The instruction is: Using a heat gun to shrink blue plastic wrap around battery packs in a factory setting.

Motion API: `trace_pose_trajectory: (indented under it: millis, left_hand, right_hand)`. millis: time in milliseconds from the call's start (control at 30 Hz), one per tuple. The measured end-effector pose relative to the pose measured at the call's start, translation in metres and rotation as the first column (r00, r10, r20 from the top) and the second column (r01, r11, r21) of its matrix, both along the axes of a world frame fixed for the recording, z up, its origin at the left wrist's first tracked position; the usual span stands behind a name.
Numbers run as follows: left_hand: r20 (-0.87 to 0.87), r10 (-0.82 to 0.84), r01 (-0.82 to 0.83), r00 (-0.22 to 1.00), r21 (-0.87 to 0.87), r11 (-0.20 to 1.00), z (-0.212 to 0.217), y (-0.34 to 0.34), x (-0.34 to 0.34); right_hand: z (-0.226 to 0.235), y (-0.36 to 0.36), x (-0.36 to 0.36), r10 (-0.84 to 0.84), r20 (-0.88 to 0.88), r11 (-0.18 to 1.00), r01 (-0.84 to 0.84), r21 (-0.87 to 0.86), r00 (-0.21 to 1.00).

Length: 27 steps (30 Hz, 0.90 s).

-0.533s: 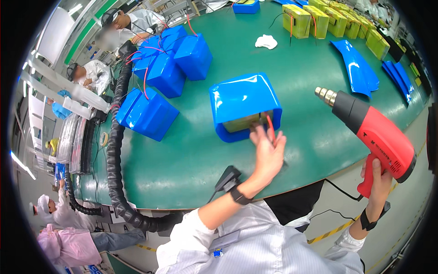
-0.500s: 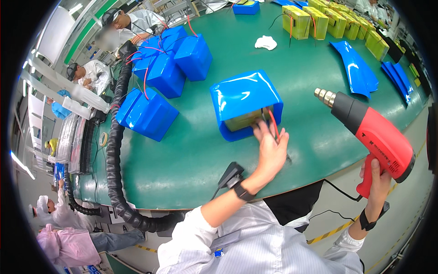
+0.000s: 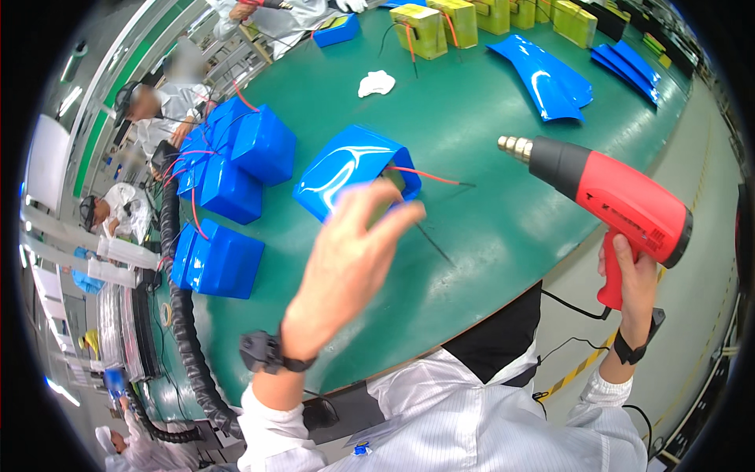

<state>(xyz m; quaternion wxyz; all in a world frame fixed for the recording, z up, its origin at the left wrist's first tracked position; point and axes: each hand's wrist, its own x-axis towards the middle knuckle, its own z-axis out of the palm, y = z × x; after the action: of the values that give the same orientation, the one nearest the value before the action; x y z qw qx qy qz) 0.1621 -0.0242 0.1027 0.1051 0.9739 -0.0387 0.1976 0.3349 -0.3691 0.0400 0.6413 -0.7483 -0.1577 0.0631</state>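
Observation:
My right hand [image 3: 629, 275] grips the handle of a red and black heat gun [image 3: 605, 193], its metal nozzle aimed left toward a battery pack half covered by a loose blue sleeve [image 3: 346, 169] on the green table [image 3: 487, 228]. A red wire [image 3: 421, 173] and a black wire [image 3: 432, 244] trail from the pack's open end. My left hand [image 3: 350, 252] is raised in front of that open end with fingers spread, holding nothing; whether it touches the pack is unclear.
Several finished blue-wrapped packs [image 3: 228, 169] lie at the left, another [image 3: 216, 259] nearer. Flat blue sleeves [image 3: 543, 75] and yellow-green packs [image 3: 421, 27] sit at the far side with a white cloth [image 3: 376, 82]. A black corrugated hose [image 3: 185, 330] runs along the left edge. Other people work at the left.
The view has swung, so the pack now lies further up the picture. My left hand has lifted off the pack's open end and spread. The heat gun stays aimed left.

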Motion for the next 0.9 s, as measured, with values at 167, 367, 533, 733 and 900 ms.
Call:
trace_pose_trajectory:
  millis: [167, 367, 533, 733, 900]
  left_hand:
    - [-0.012, 0.043, -0.030, 0.999, 0.517, 0.856, 0.000, 0.039, 0.053]
    - [-0.383, -0.217, 0.264, 0.898, 0.074, 0.962, 0.009, 0.090, 0.104]
    - [-0.450, -0.310, 0.208, 0.837, -0.262, 0.942, 0.003, 0.112, 0.120]
    - [-0.343, -0.328, 0.177, 0.880, -0.403, 0.898, 0.005, 0.092, 0.116]
    - [-0.338, -0.278, 0.153, 0.899, -0.353, 0.923, -0.001, 0.100, 0.114]
  right_hand:
    - [-0.006, 0.002, -0.005, -0.030, -0.048, 0.999, 0.031, 0.018, 0.998]
    - [-0.011, -0.008, -0.013, -0.093, -0.042, 0.996, 0.093, -0.011, 0.995]
    - [-0.007, -0.017, -0.013, 0.022, -0.130, 0.999, -0.015, 0.052, 0.991]
    - [-0.021, -0.012, -0.021, 0.039, -0.101, 0.992, -0.051, -0.116, 0.994]
    - [-0.015, 0.006, -0.024, 0.168, -0.160, 0.986, -0.167, 0.021, 0.973]
